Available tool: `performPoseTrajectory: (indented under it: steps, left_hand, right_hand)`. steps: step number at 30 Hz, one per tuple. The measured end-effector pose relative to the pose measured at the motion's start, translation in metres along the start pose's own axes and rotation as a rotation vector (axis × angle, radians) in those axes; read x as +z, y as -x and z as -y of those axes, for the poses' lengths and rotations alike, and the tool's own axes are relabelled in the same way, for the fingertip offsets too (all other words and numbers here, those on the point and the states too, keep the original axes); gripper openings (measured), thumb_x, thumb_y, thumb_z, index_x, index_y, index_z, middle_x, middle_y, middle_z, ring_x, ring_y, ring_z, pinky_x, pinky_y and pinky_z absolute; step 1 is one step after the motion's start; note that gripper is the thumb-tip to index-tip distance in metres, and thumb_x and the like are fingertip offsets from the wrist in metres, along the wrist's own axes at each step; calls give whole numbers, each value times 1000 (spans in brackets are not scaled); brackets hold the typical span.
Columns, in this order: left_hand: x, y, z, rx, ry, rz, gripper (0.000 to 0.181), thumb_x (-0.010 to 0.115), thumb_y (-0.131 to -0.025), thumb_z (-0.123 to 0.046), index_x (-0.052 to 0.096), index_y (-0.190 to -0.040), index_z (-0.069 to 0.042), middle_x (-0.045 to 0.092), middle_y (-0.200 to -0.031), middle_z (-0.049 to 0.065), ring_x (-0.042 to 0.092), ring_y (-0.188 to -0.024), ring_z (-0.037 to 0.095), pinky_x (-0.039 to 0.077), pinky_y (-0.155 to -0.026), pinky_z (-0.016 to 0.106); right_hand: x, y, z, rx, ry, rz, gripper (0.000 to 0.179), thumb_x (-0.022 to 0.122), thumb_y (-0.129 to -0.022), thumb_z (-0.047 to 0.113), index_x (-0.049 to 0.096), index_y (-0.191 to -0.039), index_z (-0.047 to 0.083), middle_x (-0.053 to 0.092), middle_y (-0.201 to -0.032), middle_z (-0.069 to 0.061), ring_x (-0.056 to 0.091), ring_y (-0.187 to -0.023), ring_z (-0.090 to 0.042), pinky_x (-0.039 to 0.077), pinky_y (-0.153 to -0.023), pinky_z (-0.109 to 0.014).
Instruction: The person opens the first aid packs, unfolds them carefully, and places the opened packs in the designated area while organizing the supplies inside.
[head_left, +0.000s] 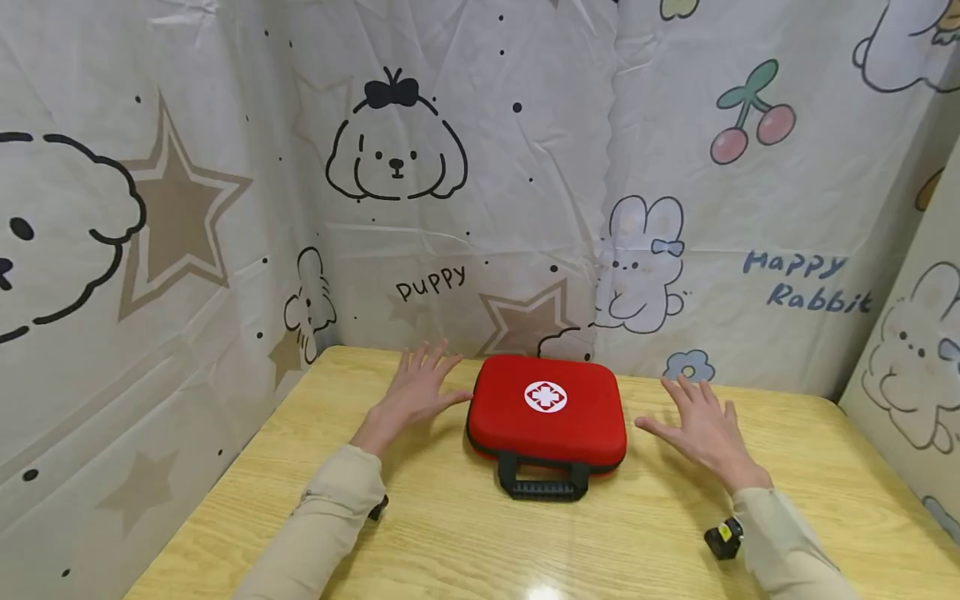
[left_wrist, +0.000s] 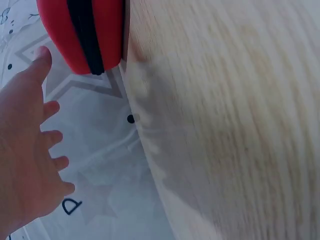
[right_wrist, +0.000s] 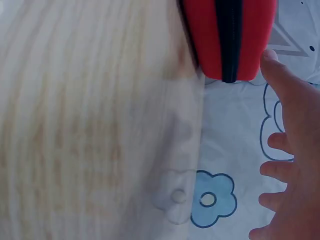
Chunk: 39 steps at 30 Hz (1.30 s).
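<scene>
A red first aid case (head_left: pixel 546 417) with a white cross emblem lies flat on the wooden table, its black carry handle (head_left: pixel 544 490) toward the person. In both wrist views a black zipper band (left_wrist: pixel 85 35) runs along its side. To the case's left, the left hand (head_left: pixel 420 390) hovers with fingers spread, its thumb close to the case's edge; whether they touch I cannot tell. On the opposite side the right hand (head_left: pixel 703 429) is held above the table, fingers spread, with a gap between thumb and case in the head view. Neither hand holds anything.
The pale wooden table (head_left: pixel 450 542) carries the case. Behind and at both sides hangs a white cloth (head_left: pixel 525 208) printed with puppies, rabbits, stars and cherries. A small black device (head_left: pixel 724 538) sits at the right wrist.
</scene>
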<state>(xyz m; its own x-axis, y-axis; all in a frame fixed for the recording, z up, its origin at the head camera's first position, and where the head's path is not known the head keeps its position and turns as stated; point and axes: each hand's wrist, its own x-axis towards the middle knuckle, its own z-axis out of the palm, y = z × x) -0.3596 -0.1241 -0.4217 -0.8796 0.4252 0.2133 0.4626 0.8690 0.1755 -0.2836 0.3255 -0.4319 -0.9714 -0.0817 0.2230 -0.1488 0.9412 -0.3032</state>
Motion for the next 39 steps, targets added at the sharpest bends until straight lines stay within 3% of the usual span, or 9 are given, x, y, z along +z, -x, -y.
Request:
performPoseTrajectory:
  steps: [9, 15, 23, 29, 39]
  left_hand:
    - [3, -7, -23, 126, 53, -67, 57, 57, -96, -53, 56, -140, -17, 55, -143, 7, 45, -135, 32, 28, -116, 53]
    - [0, -9, -38, 194, 30, -70, 48, 59, -96, -50, 62, -133, -20, 62, -133, 4, 52, -127, 28, 33, -114, 48]
    - [-9, -7, -55, 237, 42, -58, 44, 61, -95, -46, 64, -130, -19, 64, -127, 3, 54, -122, 26, 38, -108, 46]
    - [-1, -8, -64, 307, 5, 10, 46, 60, -94, -52, 65, -128, -21, 63, -125, 0, 56, -118, 20, 40, -107, 42]
    - [6, -3, -69, 306, 44, 110, 52, 64, -87, -60, 66, -126, -24, 60, -125, -3, 55, -116, 14, 43, -106, 34]
  right_hand:
    - [-4, -2, 22, -113, -145, -93, 65, 66, -93, 44, 52, -139, 0, 51, -140, -27, 42, -131, -48, 31, -106, -65]
    - [-4, -5, 33, -127, -200, -104, 59, 67, -94, 39, 55, -137, 1, 56, -136, -24, 47, -127, -45, 35, -105, -62]
    - [0, -5, 44, -147, -236, -99, 56, 69, -93, 35, 57, -134, -1, 58, -133, -24, 49, -125, -44, 37, -104, -62]
    - [11, -5, 50, -135, -265, -25, 59, 69, -92, 38, 56, -137, 1, 56, -135, -22, 49, -126, -42, 39, -105, -61]
    - [15, -2, 55, -128, -280, 48, 56, 65, -95, 34, 54, -138, 1, 50, -139, -23, 47, -127, -43, 38, -106, -61]
